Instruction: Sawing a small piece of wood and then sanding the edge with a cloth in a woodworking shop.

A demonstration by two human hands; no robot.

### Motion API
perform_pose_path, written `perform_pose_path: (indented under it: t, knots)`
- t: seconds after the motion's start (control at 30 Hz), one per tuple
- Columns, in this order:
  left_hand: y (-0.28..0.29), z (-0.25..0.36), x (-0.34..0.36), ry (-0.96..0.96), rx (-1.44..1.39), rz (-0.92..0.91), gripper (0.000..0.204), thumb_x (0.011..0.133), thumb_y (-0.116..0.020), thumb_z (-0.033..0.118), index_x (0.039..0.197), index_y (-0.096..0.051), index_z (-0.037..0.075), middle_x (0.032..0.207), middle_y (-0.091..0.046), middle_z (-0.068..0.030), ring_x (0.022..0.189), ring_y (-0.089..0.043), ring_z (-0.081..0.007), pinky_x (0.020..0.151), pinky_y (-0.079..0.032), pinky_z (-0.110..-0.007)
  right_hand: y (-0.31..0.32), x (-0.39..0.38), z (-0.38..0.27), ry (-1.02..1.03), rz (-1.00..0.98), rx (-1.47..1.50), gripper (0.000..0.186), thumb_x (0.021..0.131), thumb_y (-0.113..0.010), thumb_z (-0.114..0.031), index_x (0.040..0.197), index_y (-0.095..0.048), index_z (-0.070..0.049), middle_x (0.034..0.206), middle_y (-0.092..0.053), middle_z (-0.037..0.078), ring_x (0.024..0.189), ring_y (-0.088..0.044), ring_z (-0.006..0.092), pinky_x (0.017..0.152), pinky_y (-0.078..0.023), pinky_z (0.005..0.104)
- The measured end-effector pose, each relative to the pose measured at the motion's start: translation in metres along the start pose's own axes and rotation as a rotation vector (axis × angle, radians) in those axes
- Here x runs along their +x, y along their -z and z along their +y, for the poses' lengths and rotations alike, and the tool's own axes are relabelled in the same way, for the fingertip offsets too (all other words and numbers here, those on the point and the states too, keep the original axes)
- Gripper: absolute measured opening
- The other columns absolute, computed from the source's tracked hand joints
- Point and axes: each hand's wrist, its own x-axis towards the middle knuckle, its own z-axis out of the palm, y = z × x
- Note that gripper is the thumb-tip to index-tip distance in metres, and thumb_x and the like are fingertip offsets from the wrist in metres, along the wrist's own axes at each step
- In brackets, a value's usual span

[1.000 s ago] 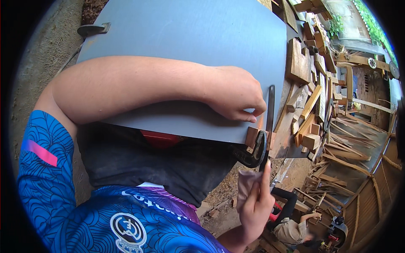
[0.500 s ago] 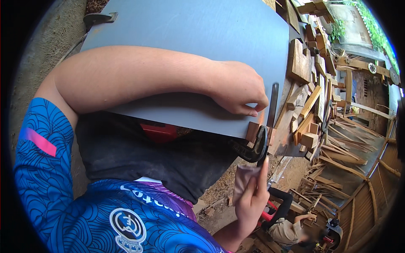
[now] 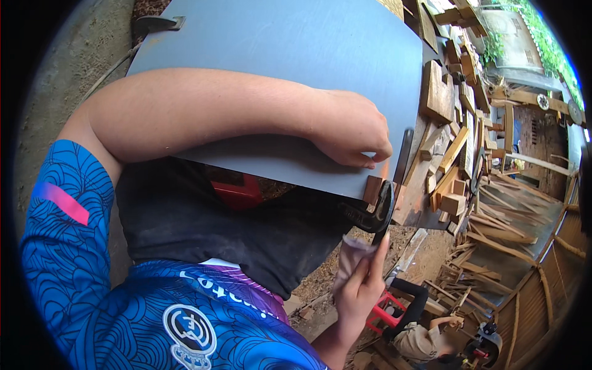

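Note:
My left arm reaches across a large blue-grey sheet (image 3: pixel 277 49), and my left hand (image 3: pixel 354 129) rests near its right corner. The fingers of that hand are curled, thumb and forefinger pressed together; what they pinch, if anything, is hidden. Just beyond the fingertips sits a small reddish wooden block (image 3: pixel 372 190) at the sheet's corner. A black clamp (image 3: pixel 385 206) is fixed beside this block. From below, my right hand (image 3: pixel 361 283) grips a long, flat, dark file (image 3: pixel 404 157), forefinger stretched along it. A greyish-pink cloth (image 3: pixel 350 262) hangs about the grip. The file slants up past the clamp.
Wood offcuts (image 3: pixel 453 148) lie heaped along the sheet's right side. Another clamp (image 3: pixel 160 23) sits at the far left corner. A red plastic stool (image 3: pixel 237 191) shows under the sheet. Farther off at lower right, a person (image 3: pixel 422 339) works near another red stool (image 3: pixel 387 311).
My right hand has drawn slightly down and back with the file, whose tip sits lower. My left hand holds the same place. The view has shifted a little.

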Motion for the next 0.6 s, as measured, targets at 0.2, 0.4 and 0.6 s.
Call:
perform_pose_path:
  t: [0.2, 0.4, 0.6]
  knots:
    - [-0.004, -0.005, -0.008, 0.011, 0.012, 0.06, 0.018, 0.094, -0.068, 0.025, 0.098, -0.071, 0.008, 0.093, -0.071, -0.0121, 0.093, -0.069, -0.0344, 0.084, -0.055, -0.047, -0.031, 0.057, -0.009, -0.068, 0.019, -0.109, 0.058, 0.105, -0.042, 0.001, 0.161, -0.037, -0.01, 0.116, -0.074, 0.018, 0.099, -0.071, 0.0186, 0.082, -0.054, 0.0287]
    - [-0.002, -0.005, -0.004, 0.008, 0.001, 0.029, 0.017, 0.093, -0.068, 0.023, 0.099, -0.071, 0.007, 0.095, -0.072, -0.0125, 0.095, -0.069, -0.0347, 0.084, -0.055, -0.047, -0.014, -0.019, 0.017, -0.042, -0.01, -0.084, 0.061, 0.101, -0.048, -0.001, 0.16, -0.034, -0.003, 0.1, -0.072, 0.029, 0.08, -0.077, 0.035, 0.067, -0.055, 0.0335]
    - [-0.003, -0.006, -0.003, 0.011, -0.028, 0.036, 0.016, 0.094, -0.067, 0.021, 0.101, -0.071, 0.008, 0.093, -0.071, -0.0133, 0.094, -0.069, -0.0358, 0.082, -0.055, -0.048, -0.04, 0.045, 0.015, 0.064, 0.132, -0.105, 0.061, 0.102, -0.049, -0.002, 0.16, -0.034, -0.002, 0.097, -0.073, 0.027, 0.075, -0.076, 0.0308, 0.065, -0.055, 0.0343]
